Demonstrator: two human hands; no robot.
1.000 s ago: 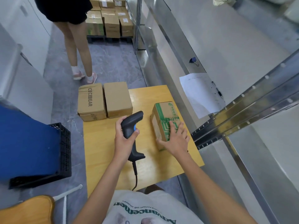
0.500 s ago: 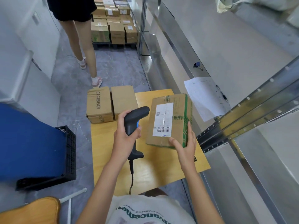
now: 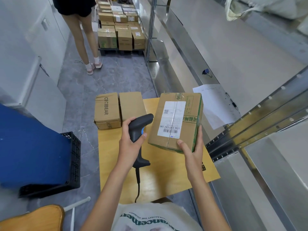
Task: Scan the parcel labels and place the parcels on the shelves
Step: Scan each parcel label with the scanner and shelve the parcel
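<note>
Your hands are both occupied: your left hand [image 3: 129, 144] is wrapped around the grip of the black barcode scanner [image 3: 139, 130], thumb by its blue button, and your right hand [image 3: 191, 150] grasps the near right corner of the parcel [image 3: 176, 120], thumb on the labelled face and fingers up the green-printed side. The scanner's head points toward the parcel, just left of it, and its cable [image 3: 137, 187] hangs down toward your shirt [image 3: 150, 217].

You hold the parcel lifted and tilted above the wooden surface [image 3: 166, 177], its white shipping label [image 3: 171, 119] facing up at you, with the barcode at the end nearest your hand.

Beyond the scanner, at the far left corner of the surface, two more cardboard boxes sit side by side, touching: the CECEBEAR box [image 3: 107, 110] on the left and a plain box [image 3: 131, 106] on the right. Right of the parcel run the metal shelves [image 3: 250, 130], where a sheet of paper [image 3: 215, 104] lies with a pen [image 3: 230, 100] along its far edge, and a blue binder clip [image 3: 206, 72] sits farther along. Left of the surface a black crate [image 3: 73, 164] stands on the floor partly under a blue panel [image 3: 30, 147]. Far beyond the surface, a stack of boxes [image 3: 120, 30] rests on a pallet, and another person's legs [image 3: 85, 35] stand beside it.
</note>
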